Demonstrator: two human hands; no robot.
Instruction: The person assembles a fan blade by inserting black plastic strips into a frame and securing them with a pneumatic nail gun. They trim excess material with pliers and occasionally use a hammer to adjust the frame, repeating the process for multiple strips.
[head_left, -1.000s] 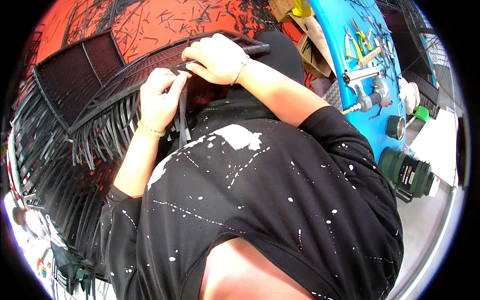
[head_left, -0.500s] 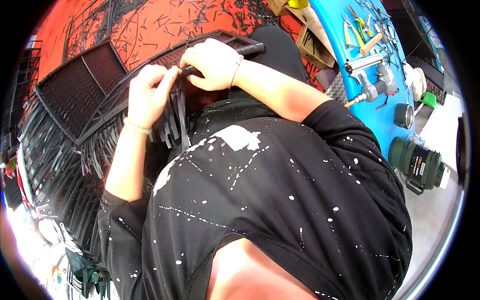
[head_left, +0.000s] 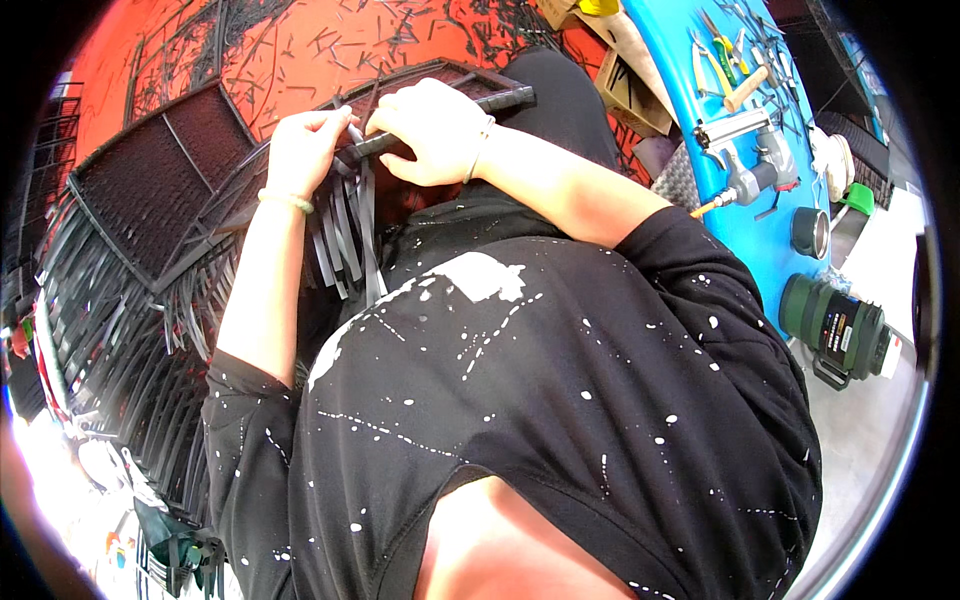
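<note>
A dark woven frame lies across my lap, and its near rail (head_left: 488,103) is wrapped in dark strips. My right hand (head_left: 435,132) is closed round this rail, fingers over the far side and thumb on the near side. Left of it, my left hand (head_left: 303,152) pinches the end of a flat grey strip (head_left: 355,133) just above the rail. Several loose grey strips (head_left: 345,235) hang from the rail toward my body. My palms hide part of the weave.
A dark woven panel (head_left: 165,180) with many hanging strips stands to the left. Strip offcuts litter the red surface (head_left: 320,60) ahead. At right, a blue table (head_left: 740,235) holds pliers (head_left: 709,70), an air tool (head_left: 750,180) and a roll (head_left: 809,232). A green cylindrical container (head_left: 832,330) stands beside it.
My left hand has moved up and slightly away from me, lifting the pinched strip above the rail. My right hand has barely shifted along with the rail.
</note>
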